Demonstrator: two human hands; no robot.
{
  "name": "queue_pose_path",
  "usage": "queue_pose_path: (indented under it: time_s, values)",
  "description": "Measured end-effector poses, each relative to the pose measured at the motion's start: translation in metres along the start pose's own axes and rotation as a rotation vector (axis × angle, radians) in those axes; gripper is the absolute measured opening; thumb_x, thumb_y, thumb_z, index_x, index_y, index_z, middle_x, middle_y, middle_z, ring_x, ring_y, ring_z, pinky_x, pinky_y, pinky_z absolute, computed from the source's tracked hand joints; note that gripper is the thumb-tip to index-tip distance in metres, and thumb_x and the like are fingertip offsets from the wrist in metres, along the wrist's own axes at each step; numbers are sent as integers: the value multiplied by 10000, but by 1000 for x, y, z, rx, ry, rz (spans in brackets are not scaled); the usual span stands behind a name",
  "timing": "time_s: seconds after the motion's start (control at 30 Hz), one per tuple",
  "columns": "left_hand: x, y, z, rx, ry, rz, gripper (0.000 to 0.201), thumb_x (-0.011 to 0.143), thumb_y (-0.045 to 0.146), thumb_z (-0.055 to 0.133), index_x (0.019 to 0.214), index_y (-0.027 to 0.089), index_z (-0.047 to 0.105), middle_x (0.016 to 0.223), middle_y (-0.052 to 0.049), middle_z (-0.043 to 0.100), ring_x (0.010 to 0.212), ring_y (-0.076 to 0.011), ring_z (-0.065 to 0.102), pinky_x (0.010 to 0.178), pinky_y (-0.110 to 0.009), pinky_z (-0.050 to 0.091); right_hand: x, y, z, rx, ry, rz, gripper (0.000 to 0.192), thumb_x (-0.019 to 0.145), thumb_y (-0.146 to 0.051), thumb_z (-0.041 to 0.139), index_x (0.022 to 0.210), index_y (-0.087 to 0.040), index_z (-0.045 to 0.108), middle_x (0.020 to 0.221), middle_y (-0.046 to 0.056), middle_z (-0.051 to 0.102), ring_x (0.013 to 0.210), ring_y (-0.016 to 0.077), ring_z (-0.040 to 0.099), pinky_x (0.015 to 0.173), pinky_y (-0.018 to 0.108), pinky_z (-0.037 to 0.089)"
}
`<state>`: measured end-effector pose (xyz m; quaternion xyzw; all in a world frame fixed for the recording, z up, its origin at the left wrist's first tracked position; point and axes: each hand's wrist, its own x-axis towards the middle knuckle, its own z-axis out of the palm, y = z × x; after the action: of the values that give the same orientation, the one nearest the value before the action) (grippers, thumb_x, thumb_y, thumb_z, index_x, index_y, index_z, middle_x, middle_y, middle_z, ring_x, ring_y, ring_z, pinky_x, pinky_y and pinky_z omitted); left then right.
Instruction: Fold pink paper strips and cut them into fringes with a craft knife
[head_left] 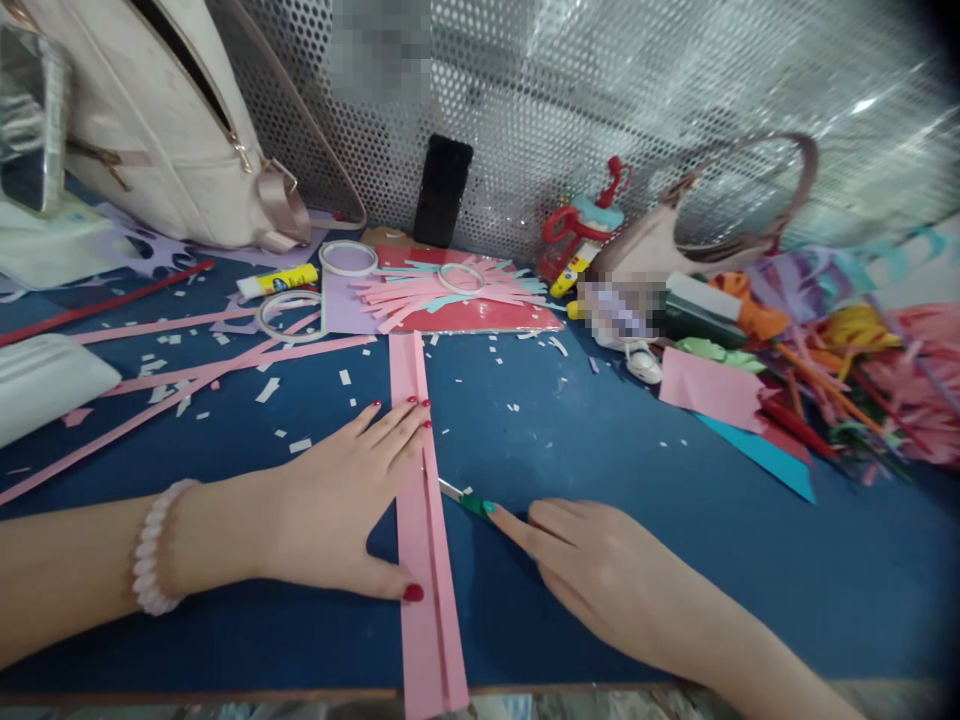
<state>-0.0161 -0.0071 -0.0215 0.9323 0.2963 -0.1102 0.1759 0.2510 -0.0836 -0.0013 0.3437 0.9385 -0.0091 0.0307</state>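
Pink paper (pixel 433 655) lies mid-frame under the left hand (pixel 341 505), spread flat, presumably steadying it; the right hand (pixel 607 570) grips a green-handled blade (pixel 473 503) by the paper's right edge.

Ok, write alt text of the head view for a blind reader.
A person's left hand rests across a pink paper strip on a blue table, while the right hand holds a green-handled tool at the strip's edge. Behind are a black phone and a pale backpack.

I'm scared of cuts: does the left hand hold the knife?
No, the right hand holds the knife; the left hand touches pink paper.
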Motion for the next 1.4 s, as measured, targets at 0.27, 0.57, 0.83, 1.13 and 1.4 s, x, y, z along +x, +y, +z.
queue_pose_path:
  time_s: [0.27, 0.57, 0.83, 1.13, 1.4]
  values:
    - [1, 0, -1, -22, 29, 5, 1167, 720, 787, 462, 1488, 1, 71, 1509, -212, -112, 1408, -380, -45, 1149, -528, 49, 3, 6, 3, -82, -8, -10, 455, 873, -50, 358, 1315, -78, 464, 764, 36, 550, 626, 164, 529, 555, 307, 413]
    - [-2, 0, 1, -16, -15, 13, 1170, 728, 772, 470, 1485, 16, -6, 1487, -193, -202, 1401, -360, -124, 1133, -564, 47, 12, 13, 6, -102, -25, -12, 465, 853, -34, 363, 1307, -65, 461, 782, 45, 557, 641, 171, 538, 554, 310, 420]
    - [2, 1, -3, -30, -15, -1, 1179, 722, 762, 487, 1484, 2, 4, 1498, -198, -164, 1407, -364, -89, 1140, -550, 55, 21, 21, 3, -144, -10, -36, 449, 852, -46, 382, 1290, -59, 483, 747, 39, 561, 620, 159, 540, 564, 296, 415]
    - [-1, 2, -1, -52, -7, -15, 1184, 715, 753, 505, 1483, -10, 25, 1506, -204, -140, 1408, -373, -69, 1146, -533, 72, 30, 27, 2, -187, -16, -42, 434, 860, -52, 388, 1281, -55, 497, 742, 40, 568, 622, 162, 553, 558, 296, 409]
    - [-1, 3, -4, -56, 19, -18, 1159, 716, 729, 522, 1487, -8, 68, 1520, -221, -70, 1409, -382, -21, 1150, -517, 86, 42, 33, -2, -156, -16, -23, 428, 870, -45, 346, 1257, -63, 529, 745, 48, 594, 631, 159, 565, 564, 290, 424]
